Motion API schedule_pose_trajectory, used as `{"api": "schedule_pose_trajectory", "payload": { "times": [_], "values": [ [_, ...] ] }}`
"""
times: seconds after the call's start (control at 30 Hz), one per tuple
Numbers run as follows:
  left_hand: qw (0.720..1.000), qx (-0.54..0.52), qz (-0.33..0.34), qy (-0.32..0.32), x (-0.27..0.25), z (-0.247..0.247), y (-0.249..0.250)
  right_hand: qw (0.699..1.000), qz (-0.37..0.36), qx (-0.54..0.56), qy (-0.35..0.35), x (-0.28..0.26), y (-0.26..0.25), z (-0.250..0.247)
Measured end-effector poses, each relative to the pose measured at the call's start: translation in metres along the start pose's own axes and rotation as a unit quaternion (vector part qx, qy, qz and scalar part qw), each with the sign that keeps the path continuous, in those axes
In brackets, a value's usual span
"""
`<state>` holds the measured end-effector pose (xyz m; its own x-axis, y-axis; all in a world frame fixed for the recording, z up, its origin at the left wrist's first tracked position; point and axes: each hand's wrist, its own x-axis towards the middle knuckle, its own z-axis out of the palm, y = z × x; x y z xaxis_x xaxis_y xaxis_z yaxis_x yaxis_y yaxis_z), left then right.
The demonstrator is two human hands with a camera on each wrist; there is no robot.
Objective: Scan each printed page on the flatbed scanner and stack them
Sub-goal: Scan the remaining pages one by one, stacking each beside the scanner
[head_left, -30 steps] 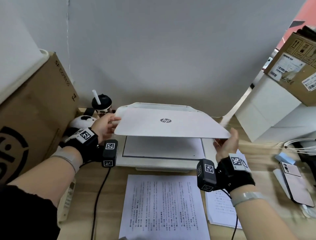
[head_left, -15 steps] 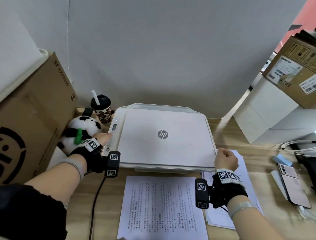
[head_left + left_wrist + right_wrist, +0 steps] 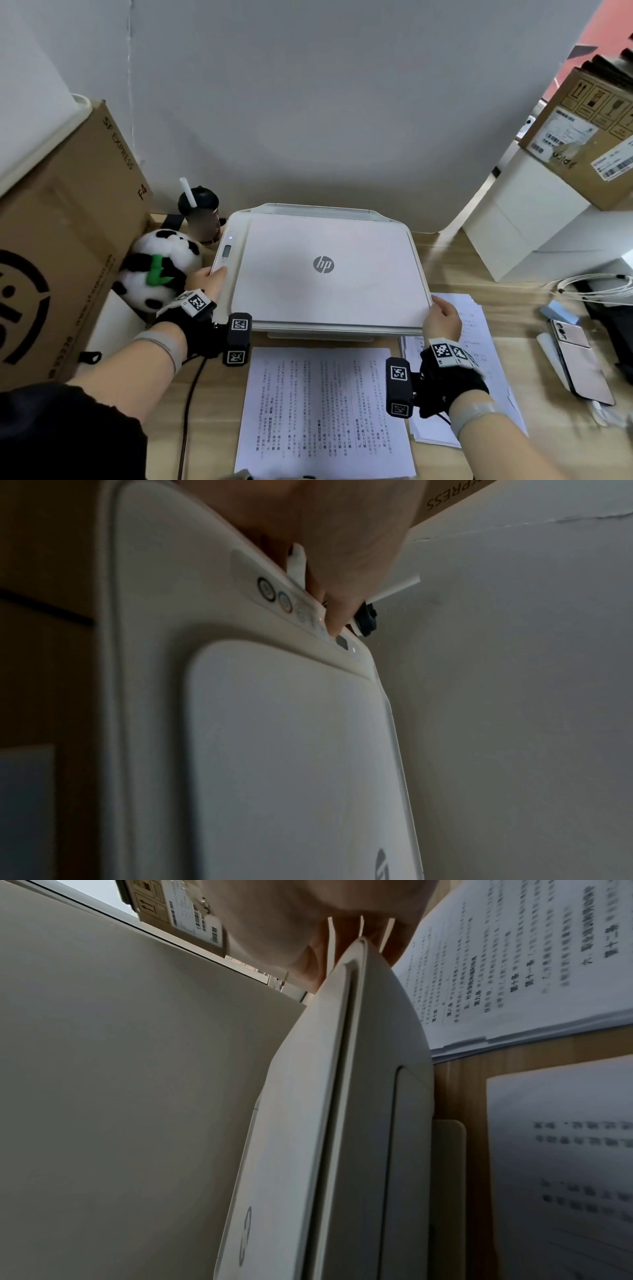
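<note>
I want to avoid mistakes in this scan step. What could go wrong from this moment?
1. The right hand grips the lid's front right corner; lifting it now could spoil the scan.
2. The left hand presses one button in a tight row on the control panel; a wrong button is possible.
3. The single page and the paper stack lie close together, so pages may get mixed.

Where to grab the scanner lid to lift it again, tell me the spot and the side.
Take the scanner lid at its front right corner, coming from the right, where the right hand rests now. The lid seems hinged along the back, so the free front edge lifts easiest, and its thin lip overhangs enough for fingertips.
</note>
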<state>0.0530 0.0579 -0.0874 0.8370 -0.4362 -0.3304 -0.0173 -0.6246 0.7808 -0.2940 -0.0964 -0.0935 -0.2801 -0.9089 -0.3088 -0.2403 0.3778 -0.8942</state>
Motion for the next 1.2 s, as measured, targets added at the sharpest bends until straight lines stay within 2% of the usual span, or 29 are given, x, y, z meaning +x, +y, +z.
{"api": "schedule_pose_trajectory", "payload": {
  "times": [0.1,0.23,0.57,0.77,0.87,1.2],
  "values": [
    [1.0,0.006,0.007,0.025,-0.009,0.003,-0.015,1.0,-0.008,0.012,0.004,-0.002,0.008,-0.002],
    [0.995,0.07,0.003,0.071,-0.026,0.01,-0.027,0.999,-0.021,0.025,0.008,-0.009,0.016,-0.002],
    [0.985,-0.057,0.001,0.161,-0.06,0.031,-0.036,0.997,-0.058,0.04,-0.011,-0.021,0.03,-0.005],
    [0.97,-0.113,0.028,0.212,-0.078,0.046,-0.047,0.997,-0.063,0.032,-0.024,-0.023,0.032,-0.009],
    [0.965,-0.136,0.002,0.223,-0.082,0.047,-0.042,0.997,-0.064,0.031,-0.021,-0.025,0.03,-0.008],
    [0.965,-0.133,0.01,0.226,-0.081,0.048,-0.043,0.998,-0.053,0.023,-0.017,-0.032,0.025,-0.008]
  ]
}}
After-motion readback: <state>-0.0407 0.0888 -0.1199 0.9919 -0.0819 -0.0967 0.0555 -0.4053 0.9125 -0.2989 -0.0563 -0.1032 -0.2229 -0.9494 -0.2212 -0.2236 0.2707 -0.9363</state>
